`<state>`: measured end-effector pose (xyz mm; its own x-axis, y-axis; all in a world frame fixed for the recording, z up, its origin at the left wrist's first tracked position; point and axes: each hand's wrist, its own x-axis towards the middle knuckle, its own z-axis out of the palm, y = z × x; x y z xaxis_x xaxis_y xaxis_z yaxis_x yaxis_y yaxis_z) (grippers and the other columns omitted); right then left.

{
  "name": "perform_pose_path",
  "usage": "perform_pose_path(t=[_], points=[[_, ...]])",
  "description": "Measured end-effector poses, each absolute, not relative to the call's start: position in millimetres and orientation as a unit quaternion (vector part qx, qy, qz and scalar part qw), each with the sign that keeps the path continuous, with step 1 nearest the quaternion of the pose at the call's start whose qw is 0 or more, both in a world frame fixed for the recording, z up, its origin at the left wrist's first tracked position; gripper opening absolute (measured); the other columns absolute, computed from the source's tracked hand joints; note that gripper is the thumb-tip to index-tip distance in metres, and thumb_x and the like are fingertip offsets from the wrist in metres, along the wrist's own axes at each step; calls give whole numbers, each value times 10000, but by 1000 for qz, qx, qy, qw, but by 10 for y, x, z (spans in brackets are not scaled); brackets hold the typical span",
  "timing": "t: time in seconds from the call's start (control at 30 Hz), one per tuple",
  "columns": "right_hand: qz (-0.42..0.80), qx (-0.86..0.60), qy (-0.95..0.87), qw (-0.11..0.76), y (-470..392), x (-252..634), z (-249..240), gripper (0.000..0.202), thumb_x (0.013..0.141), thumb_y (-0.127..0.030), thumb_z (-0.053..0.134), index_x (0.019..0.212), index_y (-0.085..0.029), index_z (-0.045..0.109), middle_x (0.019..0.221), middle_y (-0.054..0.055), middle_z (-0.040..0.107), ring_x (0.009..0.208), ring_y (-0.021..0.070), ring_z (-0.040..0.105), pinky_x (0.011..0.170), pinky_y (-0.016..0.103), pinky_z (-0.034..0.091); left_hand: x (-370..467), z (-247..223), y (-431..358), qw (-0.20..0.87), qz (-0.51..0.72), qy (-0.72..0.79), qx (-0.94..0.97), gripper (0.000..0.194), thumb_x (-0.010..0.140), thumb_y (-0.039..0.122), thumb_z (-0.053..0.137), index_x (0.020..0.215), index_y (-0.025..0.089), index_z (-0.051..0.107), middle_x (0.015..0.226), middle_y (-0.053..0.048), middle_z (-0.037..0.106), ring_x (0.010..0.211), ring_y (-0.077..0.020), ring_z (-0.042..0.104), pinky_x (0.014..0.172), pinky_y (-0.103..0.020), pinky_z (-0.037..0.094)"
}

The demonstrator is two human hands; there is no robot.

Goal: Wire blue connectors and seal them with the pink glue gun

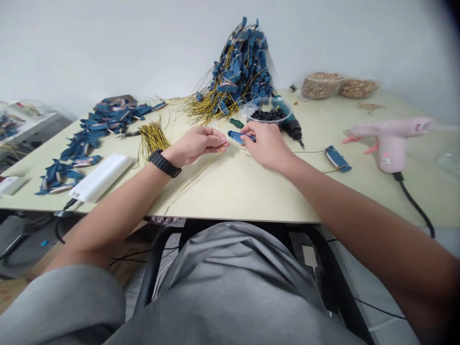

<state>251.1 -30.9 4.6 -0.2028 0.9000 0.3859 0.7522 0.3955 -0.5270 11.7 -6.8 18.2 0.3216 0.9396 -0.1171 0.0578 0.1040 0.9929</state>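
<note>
My left hand (203, 143), with a black band at the wrist, pinches a thin yellow-black wire (194, 178) whose tail runs down toward the table's front edge. Close by on the right, my right hand (265, 143) is closed on a small blue tool (235, 136), its tip pointing at the left fingertips. What lies between those fingertips is too small to make out. A blue piece with wires (338, 158) rests on the table right of my right hand. Behind my hands stands a clear bowl of black parts (268, 115), with a small green object (236, 123) beside it.
A tall heap of blue pieces (244, 67) leans on the wall. Left are a wire bundle (153, 139), more blue pieces (98, 122) and a white box (102, 178). A dark green power tool (291, 122), bags of pellets (321, 85) and a pink glue gun (391, 143) are right.
</note>
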Motion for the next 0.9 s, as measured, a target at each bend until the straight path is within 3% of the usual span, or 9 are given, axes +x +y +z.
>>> perform_pose_path(t=[0.27, 0.57, 0.9], points=[[117, -532, -779, 310, -343, 2474, 28, 274, 1162, -148, 701, 1331, -179, 914, 1326, 171, 916, 1216, 350, 847, 1096, 439, 602, 181, 76, -101, 605, 401, 440, 528, 253, 1061, -23, 809, 861, 129, 848, 959, -87, 907, 806, -106, 832, 838, -212, 663], [132, -538, -781, 290, -421, 2413, 71, 244, 1151, -111, 661, 1274, -162, 866, 1249, 168, 911, 1082, 313, 808, 968, 384, 551, 291, 48, -170, 617, 448, 418, 494, 375, 1125, -80, 708, 845, 165, 651, 864, -51, 868, 768, -93, 845, 788, -195, 633], [152, -523, -784, 297, -451, 2406, 51, 336, 1133, -109, 660, 1436, -215, 760, 1151, 118, 886, 1005, 303, 789, 954, 388, 548, 282, 23, -157, 615, 461, 406, 494, 352, 1067, -24, 844, 856, 176, 646, 907, -32, 868, 815, -109, 854, 859, -230, 651]])
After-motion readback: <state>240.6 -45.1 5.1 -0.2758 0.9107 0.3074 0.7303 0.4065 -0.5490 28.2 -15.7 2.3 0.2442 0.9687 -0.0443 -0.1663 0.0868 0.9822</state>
